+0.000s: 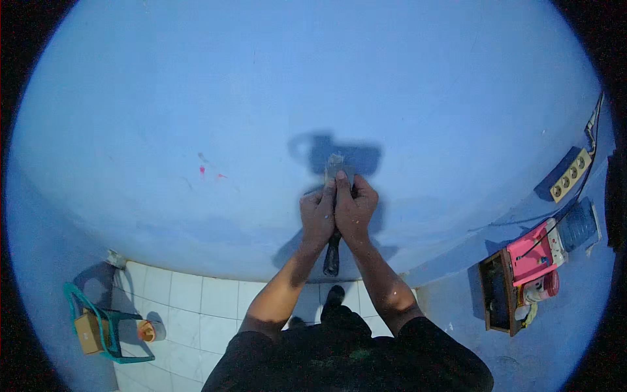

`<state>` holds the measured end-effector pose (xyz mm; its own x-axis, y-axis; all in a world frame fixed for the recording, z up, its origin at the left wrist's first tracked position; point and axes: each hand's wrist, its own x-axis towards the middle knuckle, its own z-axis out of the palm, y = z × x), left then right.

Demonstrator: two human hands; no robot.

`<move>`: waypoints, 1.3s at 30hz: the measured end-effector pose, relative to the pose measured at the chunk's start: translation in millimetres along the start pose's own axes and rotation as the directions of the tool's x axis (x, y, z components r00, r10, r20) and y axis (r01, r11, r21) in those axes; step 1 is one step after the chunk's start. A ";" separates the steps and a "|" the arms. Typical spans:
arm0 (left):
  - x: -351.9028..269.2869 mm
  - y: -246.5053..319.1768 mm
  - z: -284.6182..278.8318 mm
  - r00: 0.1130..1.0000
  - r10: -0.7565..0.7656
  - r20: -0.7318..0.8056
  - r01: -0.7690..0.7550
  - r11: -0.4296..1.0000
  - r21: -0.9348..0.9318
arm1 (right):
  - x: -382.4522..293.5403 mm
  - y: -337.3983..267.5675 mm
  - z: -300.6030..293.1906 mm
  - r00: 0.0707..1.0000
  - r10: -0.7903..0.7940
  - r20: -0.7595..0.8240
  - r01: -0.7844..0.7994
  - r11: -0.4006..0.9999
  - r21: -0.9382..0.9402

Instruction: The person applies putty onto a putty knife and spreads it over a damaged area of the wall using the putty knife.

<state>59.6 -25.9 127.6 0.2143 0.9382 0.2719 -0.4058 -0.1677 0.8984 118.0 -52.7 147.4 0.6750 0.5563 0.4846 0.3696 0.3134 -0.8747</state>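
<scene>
Both hands are raised side by side before a blue painted wall (274,98). A flat greyish blade or plate (347,171), which looks like a scraper's, is pinched between the thumbs and fingers of my left hand (317,218) and my right hand (353,210). Whitish material (336,159) shows at its upper edge. Below my wrists hangs a dark handle (331,257), apparently of the same tool; its joint is hidden by my hands. Shadows of the hands and tool fall on the wall. Red marks (202,170) spot the wall to the left.
At lower left, a green plastic chair (115,338) holds a cardboard box (89,333), with a small bucket (147,331) beside it. On the right wall are a power strip (570,175), a wooden shelf box (512,299), a pink container (529,255) and a lidded jar (539,288). White floor tiles (186,294) lie below.
</scene>
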 end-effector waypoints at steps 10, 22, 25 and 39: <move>-0.5 -0.6 -7.2 0.994 -0.111 0.023 0.107 0.985 0.133 | -1.5 -2.1 -2.8 0.999 0.033 -0.001 -0.033 0.996 -0.079; 4.0 -2.0 -5.0 0.996 -0.085 -0.013 0.086 0.987 0.135 | -3.2 5.5 5.2 0.994 -0.037 -0.106 0.033 0.999 -0.036; 11.2 13.1 0.0 1.000 -0.018 0.010 0.016 0.983 0.181 | 7.6 -5.6 2.9 0.993 -0.041 -0.114 0.031 0.996 -0.085; 1.9 -2.1 -0.8 0.997 -0.028 -0.072 0.037 0.992 0.120 | -5.2 0.2 4.0 0.998 -0.041 -0.052 0.041 0.999 -0.017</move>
<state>60.1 -23.5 126.0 0.1611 0.9620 0.2206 -0.2885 -0.1679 0.9426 112.0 -52.5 144.7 0.6912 0.5024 0.5194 0.4077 0.3224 -0.8543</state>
